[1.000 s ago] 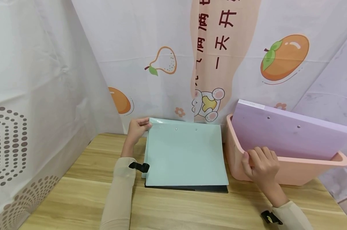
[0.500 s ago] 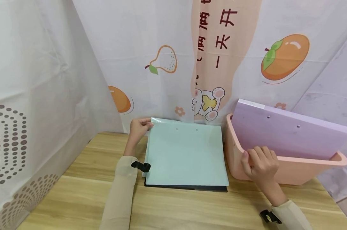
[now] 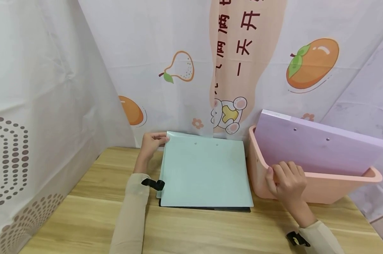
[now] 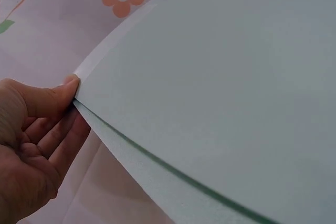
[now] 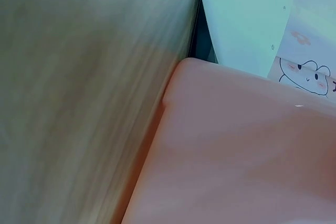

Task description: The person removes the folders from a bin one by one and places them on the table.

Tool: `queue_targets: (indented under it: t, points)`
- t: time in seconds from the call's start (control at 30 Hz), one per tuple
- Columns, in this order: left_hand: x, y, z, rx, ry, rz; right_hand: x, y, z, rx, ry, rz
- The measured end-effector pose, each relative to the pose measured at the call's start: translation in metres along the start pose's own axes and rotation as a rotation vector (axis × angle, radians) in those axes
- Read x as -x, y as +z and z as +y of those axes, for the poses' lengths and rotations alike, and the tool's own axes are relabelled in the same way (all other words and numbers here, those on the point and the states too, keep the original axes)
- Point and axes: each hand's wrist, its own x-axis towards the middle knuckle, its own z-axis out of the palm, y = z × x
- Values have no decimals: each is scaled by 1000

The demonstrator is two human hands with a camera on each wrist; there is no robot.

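Note:
My left hand [image 3: 150,144] pinches the far left corner of a mint-green file folder [image 3: 204,173], thumb on top and fingers beneath. In the left wrist view, that folder's two covers [image 4: 210,87] part slightly along the side edge. Under it, a dark flat item [image 3: 210,209] shows as a thin strip at the near edge. My right hand [image 3: 288,181] grips the near left rim of a pink plastic bin [image 3: 324,190], fingers curled over the edge. A purple file folder [image 3: 309,151] leans inside the bin. The right wrist view shows mostly the bin's wall [image 5: 241,145].
Both items rest on a wooden table [image 3: 185,233]. A white curtain with fruit prints [image 3: 159,35] hangs right behind the table, and another white sheet [image 3: 45,88] closes off the left side. The bin stands just right of the mint folder.
Almost nothing differs. The mint folder's near edge sits slightly lower over the dark item, and the left hand keeps its pinch. The right hand stays on the bin rim.

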Motion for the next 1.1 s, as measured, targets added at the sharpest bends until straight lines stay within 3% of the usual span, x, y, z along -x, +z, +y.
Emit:
queue_targets:
  t: [0.27, 0.7, 1.1]
  points:
    - [1, -8, -3, 104, -52, -51, 1, 0, 1, 4, -3, -5]
    - [0, -10, -3, 29, -77, -93, 3, -1, 2, 11, -6, -12]
    - [-3, -1, -4, 0, -133, -35, 1, -1, 3, 7, -12, -15]
